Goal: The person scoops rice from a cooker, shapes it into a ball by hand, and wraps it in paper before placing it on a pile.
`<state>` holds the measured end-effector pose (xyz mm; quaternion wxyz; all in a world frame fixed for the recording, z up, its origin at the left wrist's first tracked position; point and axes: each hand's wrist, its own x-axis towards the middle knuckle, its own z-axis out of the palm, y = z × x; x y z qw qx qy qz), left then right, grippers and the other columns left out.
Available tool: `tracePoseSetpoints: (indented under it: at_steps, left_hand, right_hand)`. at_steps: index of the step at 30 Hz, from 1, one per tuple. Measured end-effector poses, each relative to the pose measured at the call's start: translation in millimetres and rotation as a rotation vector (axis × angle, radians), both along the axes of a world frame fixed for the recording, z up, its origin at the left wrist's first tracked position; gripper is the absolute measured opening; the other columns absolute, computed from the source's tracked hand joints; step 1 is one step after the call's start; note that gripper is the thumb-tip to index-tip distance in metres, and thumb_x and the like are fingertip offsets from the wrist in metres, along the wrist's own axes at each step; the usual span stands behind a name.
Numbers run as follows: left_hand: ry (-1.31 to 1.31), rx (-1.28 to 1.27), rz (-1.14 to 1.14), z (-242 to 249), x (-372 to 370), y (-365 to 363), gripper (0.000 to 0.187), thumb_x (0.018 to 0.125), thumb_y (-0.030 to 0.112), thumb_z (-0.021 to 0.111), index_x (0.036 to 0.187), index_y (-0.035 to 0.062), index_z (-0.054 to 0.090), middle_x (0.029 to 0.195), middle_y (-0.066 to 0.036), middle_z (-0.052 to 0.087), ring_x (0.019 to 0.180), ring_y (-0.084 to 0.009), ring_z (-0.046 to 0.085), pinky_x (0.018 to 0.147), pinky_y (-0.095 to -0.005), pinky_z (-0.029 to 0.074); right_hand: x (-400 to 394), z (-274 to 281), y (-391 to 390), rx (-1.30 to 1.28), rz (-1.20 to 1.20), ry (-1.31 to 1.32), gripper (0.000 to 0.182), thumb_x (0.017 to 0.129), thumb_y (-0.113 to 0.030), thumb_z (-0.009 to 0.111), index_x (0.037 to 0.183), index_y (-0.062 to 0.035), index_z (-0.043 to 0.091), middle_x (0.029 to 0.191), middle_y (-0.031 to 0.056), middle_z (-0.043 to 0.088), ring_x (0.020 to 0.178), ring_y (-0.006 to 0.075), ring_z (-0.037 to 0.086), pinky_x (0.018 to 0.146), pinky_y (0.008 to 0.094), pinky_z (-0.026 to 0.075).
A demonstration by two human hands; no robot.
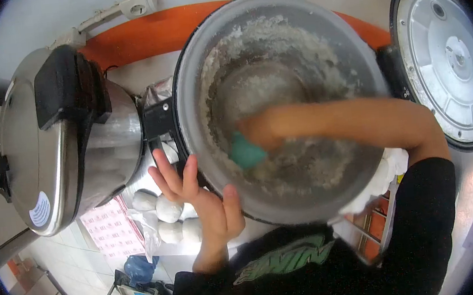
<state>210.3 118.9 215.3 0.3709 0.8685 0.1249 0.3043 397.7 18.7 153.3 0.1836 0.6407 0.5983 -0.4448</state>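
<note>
A large rice cooker pot (287, 199) stands open before me, and white rice residue (318, 54) coats its inner wall and bottom. My right hand (260, 131), blurred by motion, reaches down inside the pot. Its fingers close on a small teal piece (246, 151), whose exact kind I cannot make out, against the pot's lower left inside. Outside the rim on the left, my left hand (204, 193) is held up with its fingers spread and holds nothing. Next to it are the cooker's black side handle (160, 119) and several round white wrapped bundles (168, 209).
A second steel cooker (37, 144) with a closed lid stands at the left. The open pot's lid (448, 64) is hinged back at the right. Printed wrapping paper (111, 230) lies near the bundles. A wall socket (136, 8) is behind, and a blue bag (140, 267) is lower left.
</note>
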Motion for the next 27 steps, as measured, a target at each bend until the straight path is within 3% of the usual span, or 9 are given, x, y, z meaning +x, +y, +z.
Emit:
tracePoseSetpoints:
  at_steps: [5,10,13,16,18,20,22,25,27]
  left_hand:
    - [-0.121,0.011,0.049,-9,6,-3,0.060,0.083,0.030,0.047,0.134,0.0001,0.038,0.147,-0.038,0.011,0.140,-0.0445,0.000,0.109,-0.0536,-0.008]
    - [-0.109,0.029,0.044,-7,4,-2,0.059,0.085,0.031,0.044,0.134,-0.0007,0.038,0.147,-0.037,0.012,0.140,-0.0435,0.001,0.109,-0.0533,-0.007]
    - [-0.064,0.010,-0.034,-9,-1,3,0.077,0.086,0.054,0.044,0.140,-0.0003,0.031,0.147,-0.037,0.013,0.140,-0.0440,0.000,0.109,-0.0542,-0.005]
    - [-0.088,-0.063,-0.265,-12,-13,12,0.115,0.070,0.080,0.052,0.147,0.0034,0.014,0.147,-0.036,0.010,0.140,-0.0447,-0.002,0.110,-0.0554,-0.003]
    - [-0.030,-0.002,-0.292,-9,-15,16,0.133,0.055,0.085,0.058,0.148,0.0069,0.004,0.148,-0.036,0.006,0.140,-0.0453,-0.004,0.110,-0.0559,-0.003]
    - [0.008,0.020,-0.302,-7,-17,16,0.143,0.047,0.084,0.065,0.149,0.0098,-0.002,0.148,-0.036,0.003,0.140,-0.0459,-0.006,0.110,-0.0561,-0.004]
    - [0.044,-0.007,-0.300,-9,-23,16,0.145,0.045,0.078,0.073,0.149,0.0121,-0.005,0.148,-0.036,0.000,0.139,-0.0465,-0.007,0.110,-0.0560,-0.004]
    - [0.102,-0.003,-0.277,-15,-27,16,0.144,0.047,0.076,0.074,0.150,0.0130,-0.004,0.148,-0.038,-0.002,0.139,-0.0472,-0.009,0.109,-0.0556,-0.005]
    - [0.147,0.002,-0.294,-11,-29,16,0.144,0.047,0.075,0.074,0.150,0.0129,-0.005,0.147,-0.039,-0.004,0.139,-0.0469,-0.011,0.109,-0.0554,-0.005]
  right_hand:
    - [18,-14,-33,-0.486,-0.178,0.350,0.043,0.075,-0.001,0.049,0.117,0.0076,0.046,0.089,0.0214,0.064,0.074,0.0305,0.062,0.068,0.0407,0.051]
    - [18,36,-62,-0.551,-0.759,0.683,0.032,0.075,-0.005,0.049,0.106,0.0039,0.051,0.073,0.0158,0.059,0.056,0.0218,0.054,0.053,0.0402,0.045]
    - [33,52,-73,-0.705,-0.892,0.739,0.038,0.074,-0.004,0.051,0.112,0.0031,0.047,0.071,0.0159,0.058,0.056,0.0212,0.057,0.050,0.0376,0.044]
    - [38,75,-63,-0.321,-0.748,0.408,0.025,0.076,-0.006,0.056,0.099,0.0014,0.051,0.061,0.0095,0.056,0.056,0.0202,0.058,0.047,0.0335,0.045]
    - [-1,51,-79,0.246,-0.575,0.034,0.024,0.079,-0.007,0.055,0.099,0.0043,0.052,0.062,0.0125,0.058,0.056,0.0233,0.061,0.048,0.0374,0.048]
    - [-22,44,-86,0.506,-0.524,-0.204,0.024,0.081,-0.009,0.054,0.099,0.0068,0.052,0.064,0.0155,0.060,0.058,0.0257,0.063,0.051,0.0404,0.051]
    - [-28,48,-82,0.465,-0.633,-0.285,0.025,0.084,-0.011,0.052,0.098,0.0089,0.053,0.067,0.0187,0.062,0.060,0.0275,0.064,0.056,0.0426,0.053]
    - [17,62,-81,-0.255,-1.000,0.031,0.022,0.084,-0.010,0.049,0.092,0.0088,0.056,0.071,0.0189,0.063,0.061,0.0263,0.064,0.056,0.0399,0.052]
    - [6,56,-82,-0.317,-1.222,0.175,0.020,0.083,-0.008,0.047,0.087,0.0074,0.058,0.069,0.0175,0.063,0.061,0.0254,0.064,0.057,0.0393,0.052]
